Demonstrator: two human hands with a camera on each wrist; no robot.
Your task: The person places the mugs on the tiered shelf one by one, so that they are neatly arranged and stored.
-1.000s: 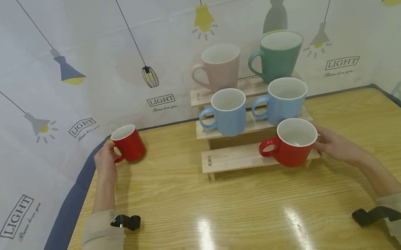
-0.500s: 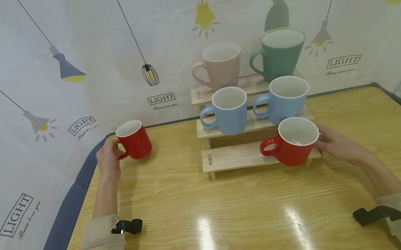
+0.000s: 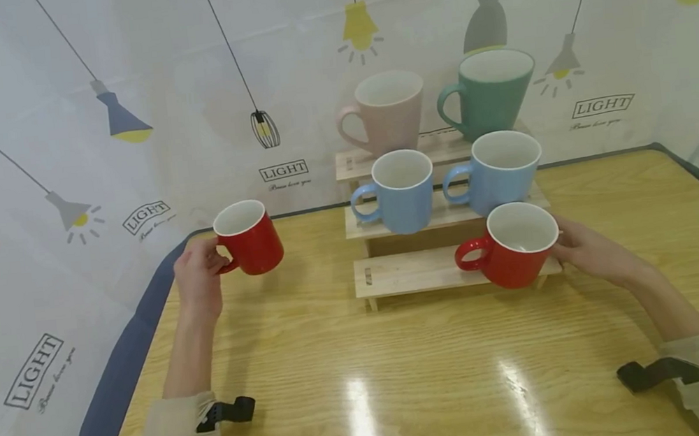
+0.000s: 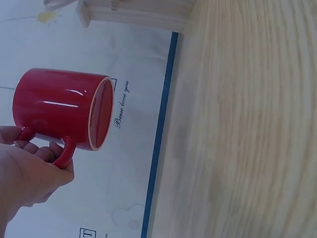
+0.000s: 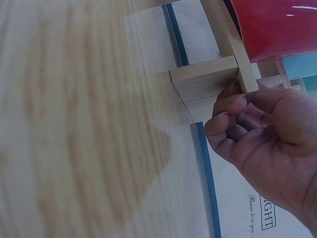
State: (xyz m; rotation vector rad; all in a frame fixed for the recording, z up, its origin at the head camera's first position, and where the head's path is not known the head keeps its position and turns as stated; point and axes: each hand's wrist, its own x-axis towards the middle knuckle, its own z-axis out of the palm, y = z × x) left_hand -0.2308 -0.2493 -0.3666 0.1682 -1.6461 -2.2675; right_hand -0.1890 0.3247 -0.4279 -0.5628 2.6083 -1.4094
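My left hand [image 3: 198,274] grips the handle of a red mug [image 3: 257,244], white inside. In the left wrist view that red mug [image 4: 62,106] hangs above the wooden table, its fingers hooked through the handle and its base facing the table. At the stepped wooden rack [image 3: 412,274], my right hand [image 3: 593,251] holds the right end of the lowest shelf. Close up in the right wrist view, curled fingers and thumb of the right hand [image 5: 267,134] pinch the shelf end [image 5: 247,82]. Beside this hand a second red mug [image 3: 517,254] stands on the lowest shelf, handle left.
Two light blue mugs, one left [image 3: 403,195] and one right [image 3: 503,171], stand on the middle shelf. Above them are a pink mug [image 3: 391,115] and a green mug [image 3: 496,95]. A lamp-print cloth [image 3: 185,86] hangs behind the wooden table [image 3: 311,348].
My left hand has lifted the red mug off the table and carried it to the right. The right hand stays on the rack, and the view has shifted slightly.
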